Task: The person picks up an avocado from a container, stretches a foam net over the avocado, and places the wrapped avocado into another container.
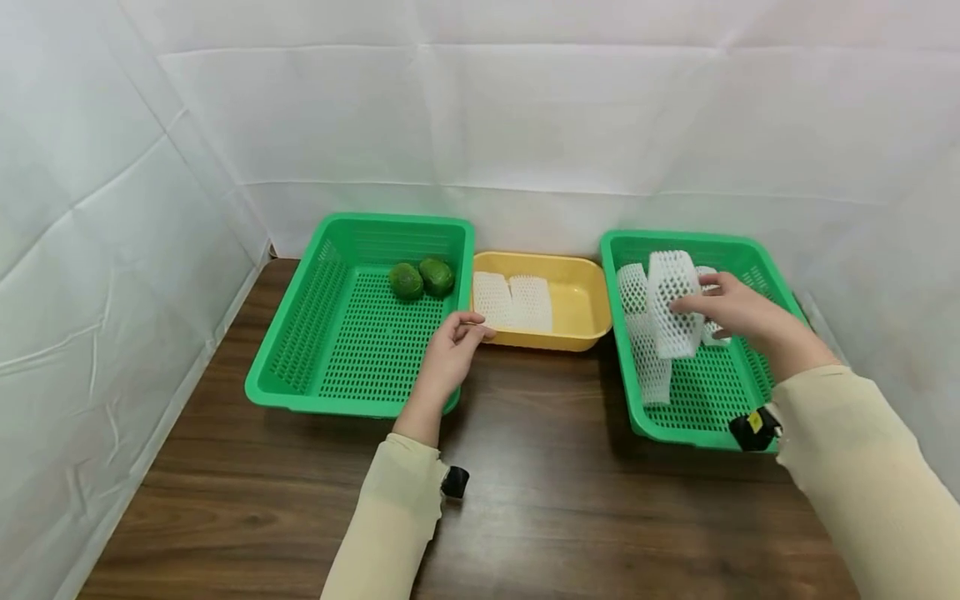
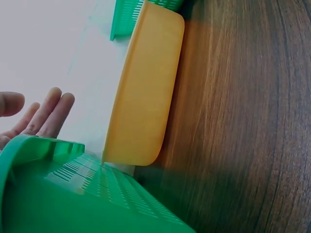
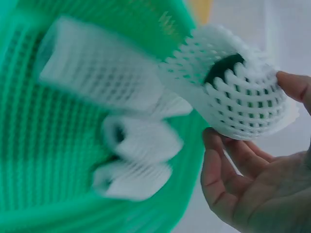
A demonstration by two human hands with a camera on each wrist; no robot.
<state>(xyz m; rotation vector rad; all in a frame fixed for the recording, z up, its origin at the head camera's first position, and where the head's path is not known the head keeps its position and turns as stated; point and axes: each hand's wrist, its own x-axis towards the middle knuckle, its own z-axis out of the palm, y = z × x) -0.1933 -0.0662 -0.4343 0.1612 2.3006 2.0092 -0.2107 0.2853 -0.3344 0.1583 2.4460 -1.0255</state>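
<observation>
My right hand pinches a white foam net sleeve between thumb and fingers, above the right green basket. Through its opening, the right wrist view shows a dark green avocado inside. Several other foam net sleeves lie in that basket; whether they hold anything is unclear. My left hand hovers by the right rim of the left green basket and the near left corner of the yellow tray. Its fingers are fairly straight with nothing held. Two flat foam net sleeves lie in the tray.
Two green avocados sit in the far right part of the left basket. The yellow tray stands between both baskets on a dark wooden table. White cloth hangs behind and along the sides.
</observation>
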